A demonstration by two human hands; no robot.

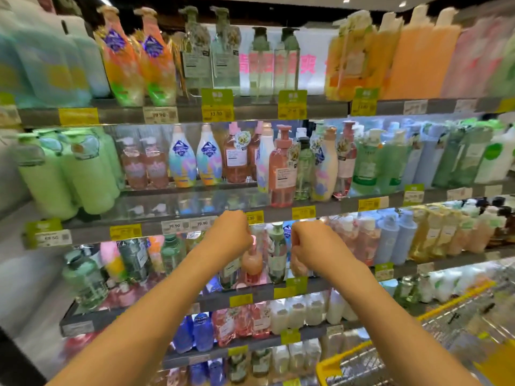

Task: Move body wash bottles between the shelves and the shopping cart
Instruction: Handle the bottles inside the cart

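Before stocked shelves (178, 218), both curled, empty hands, left (232, 229) and right (310, 242), flank a pink bottle (252, 263).

In the upper left of the frame you face pale blue bottles (41, 59), then orange bottles (122, 59) with a purple diamond badge and green base. At centre your eye meets a clear pink pump bottle (281, 174) and pale green bottles (69, 174) to its left. Price tags (216, 104) are lime green and yellow. Your cart (359, 358), lower right, has yellow trim.
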